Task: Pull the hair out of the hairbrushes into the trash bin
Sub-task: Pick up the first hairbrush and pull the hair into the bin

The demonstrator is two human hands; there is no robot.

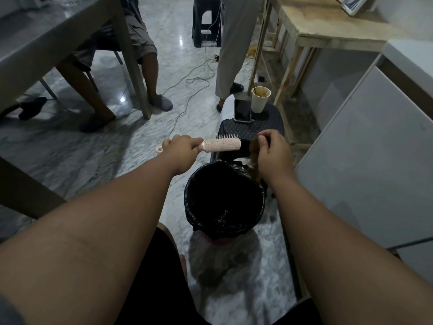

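My left hand (181, 148) grips the handle of a pale pink hairbrush (221, 144), held level with its bristles pointing away from me. Just right of the brush head, my right hand (273, 152) pinches a clump of brown hair (254, 160) that hangs down from the fingers. The hair dangles over the far rim of a trash bin (192, 207) lined with a black bag, which stands on the floor between my knees. The bin's inside is dark and I cannot see its contents.
A black stool (248, 130) beyond the bin holds a phone (242, 110) and a stained paper cup (259, 99). A seated person's legs (150, 73) and a standing person's leg (230, 50) are ahead. Cables cross the marble floor. A white cabinet (375, 160) stands right, tables left and far right.
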